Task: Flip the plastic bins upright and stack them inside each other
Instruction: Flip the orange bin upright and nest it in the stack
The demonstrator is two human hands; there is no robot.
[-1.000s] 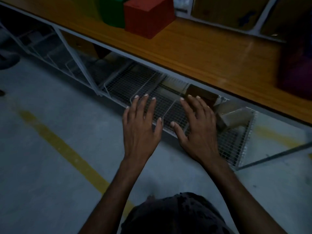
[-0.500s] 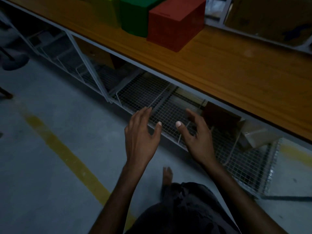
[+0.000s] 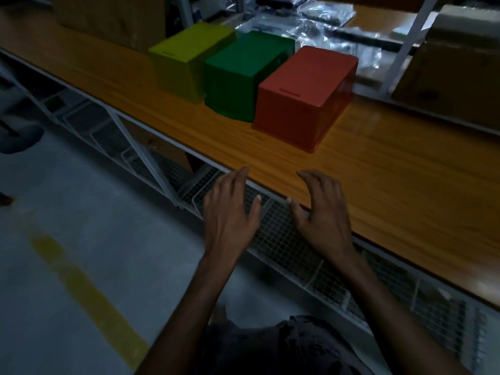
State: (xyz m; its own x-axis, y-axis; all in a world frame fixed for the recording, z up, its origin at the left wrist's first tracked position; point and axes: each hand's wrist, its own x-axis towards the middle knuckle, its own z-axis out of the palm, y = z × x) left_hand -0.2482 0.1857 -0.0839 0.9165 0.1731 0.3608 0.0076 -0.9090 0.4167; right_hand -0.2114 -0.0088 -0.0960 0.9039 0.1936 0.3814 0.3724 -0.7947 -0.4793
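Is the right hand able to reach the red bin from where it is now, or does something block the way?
Probably yes. The right hand hovers open at the edge of the table, and only bare wood lies between it and the upside-down red bin.

A long wooden surface (image 3: 378,190) with a pale metal front edge carries three plastic bins, bottoms up, close side by side in a slanting row: the yellow bin (image 3: 186,58), the green bin (image 3: 243,74) and the red bin (image 3: 305,93). Farther back stand a cardboard box (image 3: 113,17) and crinkled clear plastic bags (image 3: 324,20).
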